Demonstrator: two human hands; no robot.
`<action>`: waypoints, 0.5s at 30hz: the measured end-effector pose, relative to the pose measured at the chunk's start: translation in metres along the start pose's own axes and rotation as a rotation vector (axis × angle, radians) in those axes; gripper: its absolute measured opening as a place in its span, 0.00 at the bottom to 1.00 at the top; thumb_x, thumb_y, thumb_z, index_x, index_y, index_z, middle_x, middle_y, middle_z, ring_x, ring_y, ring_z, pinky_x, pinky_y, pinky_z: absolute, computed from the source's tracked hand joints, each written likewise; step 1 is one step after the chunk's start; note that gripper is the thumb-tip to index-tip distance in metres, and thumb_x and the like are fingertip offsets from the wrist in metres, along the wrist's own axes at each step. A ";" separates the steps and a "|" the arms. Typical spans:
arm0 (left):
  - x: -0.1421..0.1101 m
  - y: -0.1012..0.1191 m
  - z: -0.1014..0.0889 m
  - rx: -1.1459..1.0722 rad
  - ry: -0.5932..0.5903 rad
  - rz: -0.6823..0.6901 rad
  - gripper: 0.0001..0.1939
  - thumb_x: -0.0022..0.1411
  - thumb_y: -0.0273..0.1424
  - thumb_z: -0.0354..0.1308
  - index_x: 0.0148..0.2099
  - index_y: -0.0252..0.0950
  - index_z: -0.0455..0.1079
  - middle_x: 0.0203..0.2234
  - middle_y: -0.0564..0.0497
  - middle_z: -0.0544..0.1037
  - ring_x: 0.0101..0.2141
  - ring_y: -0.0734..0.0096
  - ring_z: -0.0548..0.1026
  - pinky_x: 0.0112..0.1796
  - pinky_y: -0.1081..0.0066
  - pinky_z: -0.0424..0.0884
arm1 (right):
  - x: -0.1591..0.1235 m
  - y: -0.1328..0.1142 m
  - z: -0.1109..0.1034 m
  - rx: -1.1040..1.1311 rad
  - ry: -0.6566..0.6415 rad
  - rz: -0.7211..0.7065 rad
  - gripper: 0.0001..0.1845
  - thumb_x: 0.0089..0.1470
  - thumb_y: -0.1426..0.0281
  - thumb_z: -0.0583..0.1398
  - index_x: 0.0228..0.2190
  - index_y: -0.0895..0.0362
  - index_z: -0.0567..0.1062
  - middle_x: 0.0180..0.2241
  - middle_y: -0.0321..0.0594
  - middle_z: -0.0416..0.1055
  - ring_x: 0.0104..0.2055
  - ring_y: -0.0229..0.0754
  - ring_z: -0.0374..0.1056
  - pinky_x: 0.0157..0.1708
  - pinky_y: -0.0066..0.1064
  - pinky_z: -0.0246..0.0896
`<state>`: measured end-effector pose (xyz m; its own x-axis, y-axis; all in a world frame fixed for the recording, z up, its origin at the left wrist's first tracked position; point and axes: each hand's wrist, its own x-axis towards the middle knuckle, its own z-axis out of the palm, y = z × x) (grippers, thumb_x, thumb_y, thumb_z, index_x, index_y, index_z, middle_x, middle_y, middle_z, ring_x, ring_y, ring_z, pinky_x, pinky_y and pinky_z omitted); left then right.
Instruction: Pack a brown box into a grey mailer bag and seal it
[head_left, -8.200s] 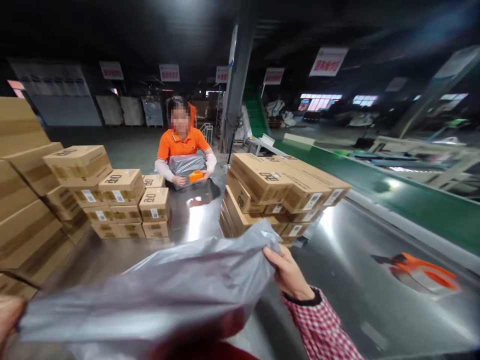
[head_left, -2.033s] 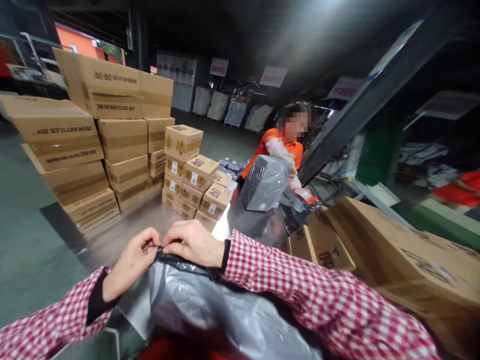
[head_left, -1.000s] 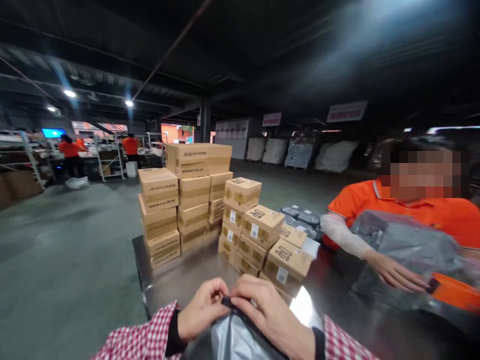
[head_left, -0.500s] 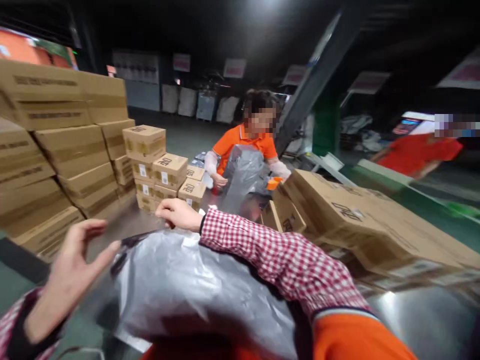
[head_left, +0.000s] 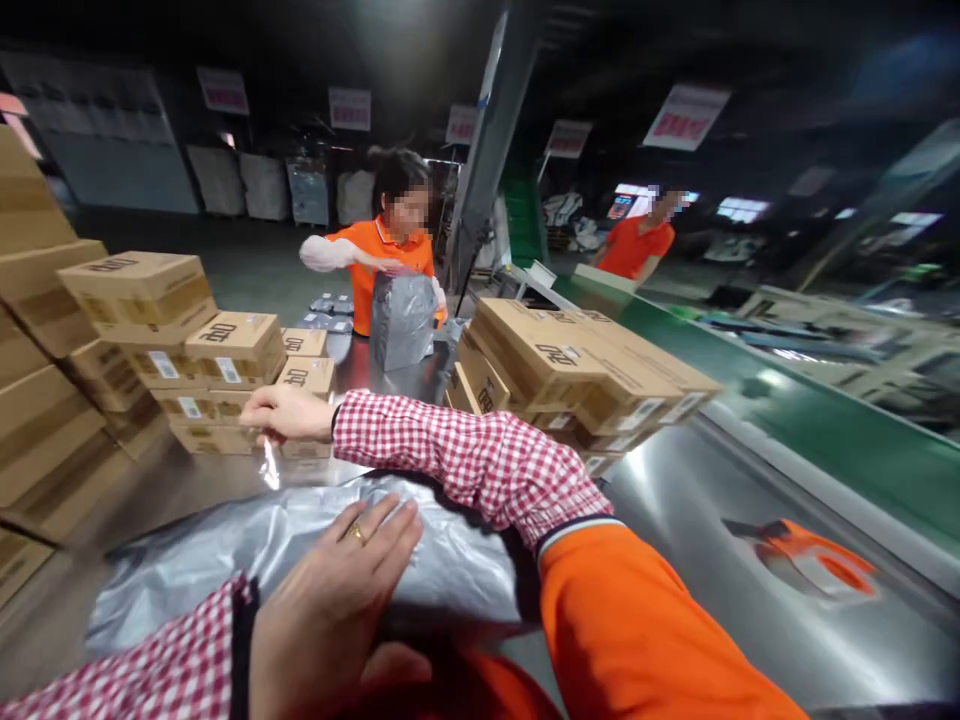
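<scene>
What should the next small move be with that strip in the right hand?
Probably pull the clear strip fully away. The right hand pinches it past the far edge of the grey mailer bag, while the left hand lies flat on the bag, pinning it to the steel table.

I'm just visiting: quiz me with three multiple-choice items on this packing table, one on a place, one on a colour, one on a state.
1. Where does the left hand rest?
A. on the grey bag
B. on a box
C. on the green belt

2. What colour is the tape dispenser on the metal table?
A. blue
B. orange
C. yellow

3. What is the right hand doing?
A. lying flat and empty
B. gripping a box
C. pinching a clear strip

Answers: 1 A, its palm lies flat on the plastic; 2 B, an orange body; 3 C, the strip hangs from its fingers.
</scene>
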<state>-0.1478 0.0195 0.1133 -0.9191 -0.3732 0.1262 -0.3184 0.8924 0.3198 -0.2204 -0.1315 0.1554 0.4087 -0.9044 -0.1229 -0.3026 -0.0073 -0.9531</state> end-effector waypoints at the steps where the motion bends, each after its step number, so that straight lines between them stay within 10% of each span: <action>1: -0.003 0.000 0.002 0.072 0.014 0.002 0.45 0.61 0.57 0.53 0.70 0.32 0.54 0.67 0.40 0.57 0.66 0.47 0.56 0.63 0.45 0.56 | -0.004 -0.007 -0.009 0.079 0.040 0.004 0.14 0.61 0.77 0.56 0.23 0.57 0.65 0.14 0.26 0.63 0.17 0.31 0.65 0.18 0.19 0.62; 5: -0.007 0.000 0.009 0.261 0.086 0.041 0.45 0.61 0.58 0.52 0.69 0.32 0.56 0.66 0.42 0.58 0.64 0.47 0.60 0.60 0.44 0.61 | -0.037 -0.040 -0.056 0.378 0.161 -0.043 0.13 0.64 0.75 0.49 0.26 0.57 0.61 0.20 0.21 0.62 0.21 0.26 0.69 0.27 0.21 0.68; 9: -0.004 -0.006 0.016 0.360 0.187 0.086 0.45 0.59 0.58 0.54 0.68 0.33 0.57 0.65 0.44 0.61 0.63 0.49 0.62 0.60 0.47 0.58 | -0.110 -0.060 -0.122 0.347 0.279 -0.237 0.13 0.66 0.73 0.46 0.28 0.61 0.61 0.21 0.18 0.66 0.15 0.19 0.57 0.20 0.17 0.52; 13: -0.003 -0.012 0.018 0.454 0.319 0.188 0.41 0.62 0.56 0.52 0.66 0.32 0.61 0.63 0.45 0.66 0.60 0.52 0.67 0.56 0.51 0.59 | -0.235 -0.072 -0.197 0.110 0.847 -0.391 0.27 0.64 0.65 0.46 0.16 0.65 0.51 0.22 0.23 0.71 0.17 0.15 0.56 0.16 0.14 0.36; 15: -0.002 -0.013 0.018 0.467 0.351 0.211 0.39 0.61 0.56 0.53 0.64 0.32 0.65 0.60 0.45 0.70 0.57 0.52 0.70 0.53 0.53 0.62 | -0.307 -0.074 -0.219 -0.098 1.103 -0.551 0.24 0.59 0.67 0.30 0.15 0.67 0.41 0.18 0.23 0.66 0.16 0.09 0.50 0.18 0.22 0.36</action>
<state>-0.1463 0.0132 0.0926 -0.8675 -0.1667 0.4686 -0.2786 0.9433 -0.1803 -0.5118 0.0530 0.3246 -0.4278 -0.6464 0.6318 -0.4024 -0.4897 -0.7735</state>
